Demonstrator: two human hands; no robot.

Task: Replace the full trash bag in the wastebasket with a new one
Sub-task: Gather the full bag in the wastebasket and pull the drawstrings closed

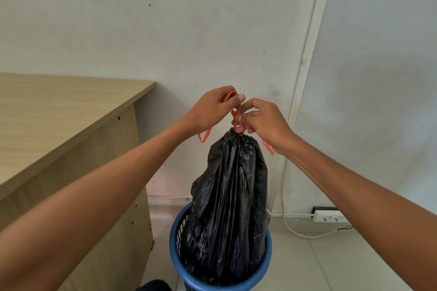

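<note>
A full black trash bag stands tall in a round blue wastebasket on the floor. Its neck is gathered tight by a red drawstring. My left hand pinches one loop of the drawstring above the bag. My right hand grips the drawstring just above the gathered neck. Loose red ends hang below each hand. The bag's lower part is hidden inside the basket.
A light wooden desk stands close on the left, its side panel next to the basket. A white wall is right behind. A white power strip and cable lie on the floor at the right.
</note>
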